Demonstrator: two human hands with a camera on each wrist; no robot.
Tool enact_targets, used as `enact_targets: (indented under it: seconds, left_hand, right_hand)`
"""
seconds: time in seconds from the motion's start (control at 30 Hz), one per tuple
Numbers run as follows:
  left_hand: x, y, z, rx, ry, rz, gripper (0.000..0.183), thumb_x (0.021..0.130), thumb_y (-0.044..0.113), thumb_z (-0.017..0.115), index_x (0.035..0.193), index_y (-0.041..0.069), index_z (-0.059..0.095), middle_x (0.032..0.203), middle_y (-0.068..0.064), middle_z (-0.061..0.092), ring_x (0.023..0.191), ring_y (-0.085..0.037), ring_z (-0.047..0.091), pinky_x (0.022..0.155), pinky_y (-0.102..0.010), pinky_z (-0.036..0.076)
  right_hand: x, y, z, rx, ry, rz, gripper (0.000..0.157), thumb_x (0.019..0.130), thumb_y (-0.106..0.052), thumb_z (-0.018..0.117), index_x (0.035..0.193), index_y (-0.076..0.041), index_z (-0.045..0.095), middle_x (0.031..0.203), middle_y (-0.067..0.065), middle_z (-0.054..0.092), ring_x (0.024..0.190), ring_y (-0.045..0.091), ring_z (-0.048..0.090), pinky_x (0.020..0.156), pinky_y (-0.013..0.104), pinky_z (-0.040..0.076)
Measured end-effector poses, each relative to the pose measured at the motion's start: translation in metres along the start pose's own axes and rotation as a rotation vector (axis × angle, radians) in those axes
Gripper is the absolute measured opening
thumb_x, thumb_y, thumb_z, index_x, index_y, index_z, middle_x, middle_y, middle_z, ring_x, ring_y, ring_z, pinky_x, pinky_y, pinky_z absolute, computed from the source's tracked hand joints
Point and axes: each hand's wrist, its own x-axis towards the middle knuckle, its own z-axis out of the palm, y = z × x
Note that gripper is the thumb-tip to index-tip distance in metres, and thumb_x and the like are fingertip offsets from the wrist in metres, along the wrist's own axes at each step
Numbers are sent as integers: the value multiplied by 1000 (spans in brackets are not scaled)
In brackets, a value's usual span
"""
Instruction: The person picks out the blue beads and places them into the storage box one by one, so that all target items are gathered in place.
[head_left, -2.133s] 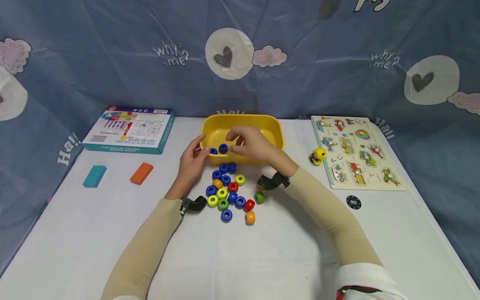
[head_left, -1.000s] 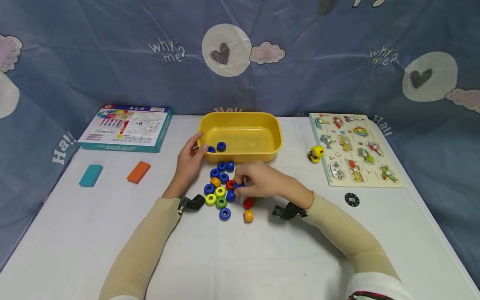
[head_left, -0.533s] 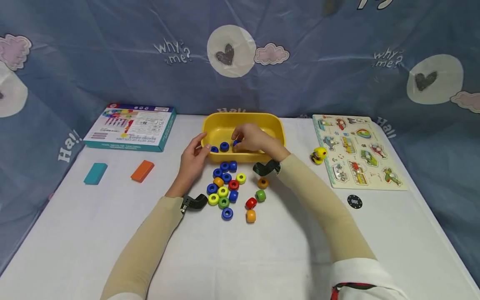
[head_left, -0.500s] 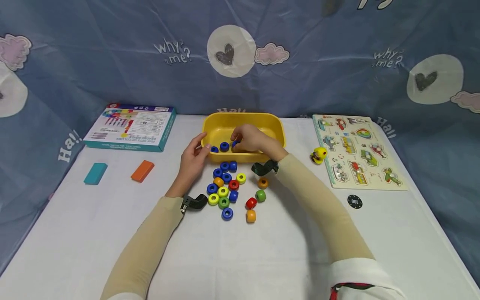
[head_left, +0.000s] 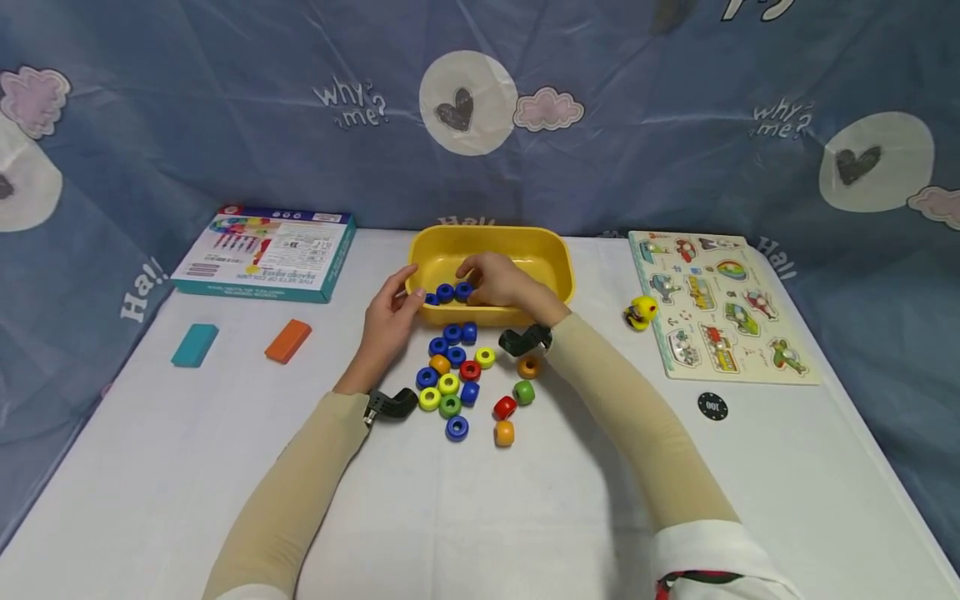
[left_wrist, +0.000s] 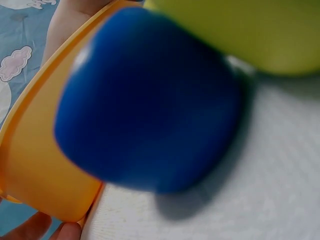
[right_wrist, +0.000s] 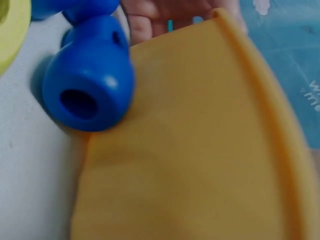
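far left on the surface there's a teal block, then a flat box and an orange block. left hand has its grip on the left end of the yellow tray. two blue beads sit in that end, and right beside them the right hand's grip is pinching a third blue bead. loose mixed-colour beads lie just in front of the tray. further right: toy duck, black chip, picture board.

A blue bead sits just beside the yellow tray.
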Motion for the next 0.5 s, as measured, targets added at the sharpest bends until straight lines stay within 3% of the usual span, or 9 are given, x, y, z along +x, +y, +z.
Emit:
enact_targets:
  seconds: [0.1,0.23,0.3,0.4,0.5]
  left_hand:
    - [6,-16,2,-12,1,2,49,101,24,52,148,17,42,153,-10,40,125,-33,53,105,-46,47]
    - [11,-30,4,-1,13,25,48,100,32,53,146,23,43,153,-3,42,127,-28,52,107,-44,46]
    - [12,-32,4,12,20,46,49,99,35,53,146,23,44,153,-2,42,130,-26,50,108,-43,44]
    - [12,-33,3,24,27,58,50,99,39,52,146,24,44,153,-1,41,133,-24,47,110,-42,42]
    - [12,-32,3,27,28,54,51,99,41,52,146,24,44,154,0,40,134,-23,46,111,-41,42]
  right_hand:
    - [-14,-4,-5,-7,82,-63,38,86,-9,68,124,-7,63,119,12,66,104,24,62,93,34,54]
    - [-51,-19,-9,25,172,-239,30,88,-13,68,116,-4,66,111,12,69,84,22,63,79,32,56]
    - [-72,-27,-6,0,153,-326,25,88,-15,69,110,-5,68,104,10,71,77,19,61,73,29,55]
    - [-98,-33,9,-70,59,-420,19,88,-18,71,103,-7,70,93,4,71,70,13,57,65,22,52]
    - [-114,-32,28,-141,-39,-443,17,87,-22,72,99,-10,71,82,-2,66,67,8,53,62,18,46]
